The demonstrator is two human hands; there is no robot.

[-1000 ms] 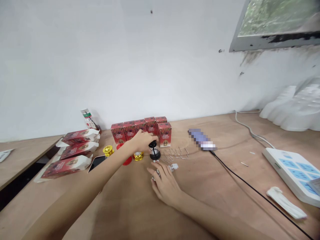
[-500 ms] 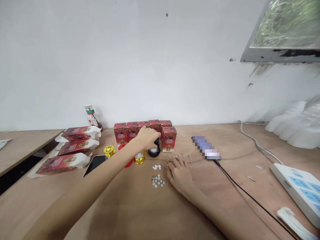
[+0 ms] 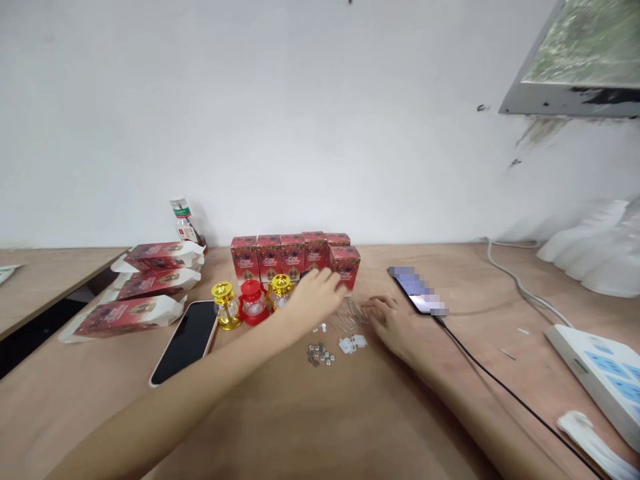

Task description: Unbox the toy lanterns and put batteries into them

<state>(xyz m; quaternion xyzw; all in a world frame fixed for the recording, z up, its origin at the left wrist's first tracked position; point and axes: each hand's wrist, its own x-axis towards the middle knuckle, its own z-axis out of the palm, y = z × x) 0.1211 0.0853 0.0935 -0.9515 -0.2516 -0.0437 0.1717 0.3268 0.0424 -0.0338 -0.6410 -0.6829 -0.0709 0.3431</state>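
My left hand (image 3: 323, 293) reaches in front of the red boxes, its fingers bent down and their tips hidden, so I cannot see whether it holds anything. Thin metal pins (image 3: 351, 318) lie scattered below it. My right hand (image 3: 395, 327) rests at the right of these pins, fingers apart. Silver button cells (image 3: 321, 355) and white plastic pieces (image 3: 353, 344) lie nearer to me. Left of my left hand stand a gold lantern (image 3: 227, 307), a red lantern (image 3: 253, 303) and another gold lantern (image 3: 281, 285), which my left hand partly covers.
Closed red boxes (image 3: 270, 257) line the wall. Several opened boxes (image 3: 130, 317) lie at left, near a bottle (image 3: 184, 220) and a phone (image 3: 185, 343). A second phone (image 3: 417, 293) with a black cable lies right, before a white power strip (image 3: 600, 367).
My left hand has moved right, away from the black lantern, which is now hidden. My right hand has shifted right, uncovering the white plastic pieces. The camera view has shifted slightly.
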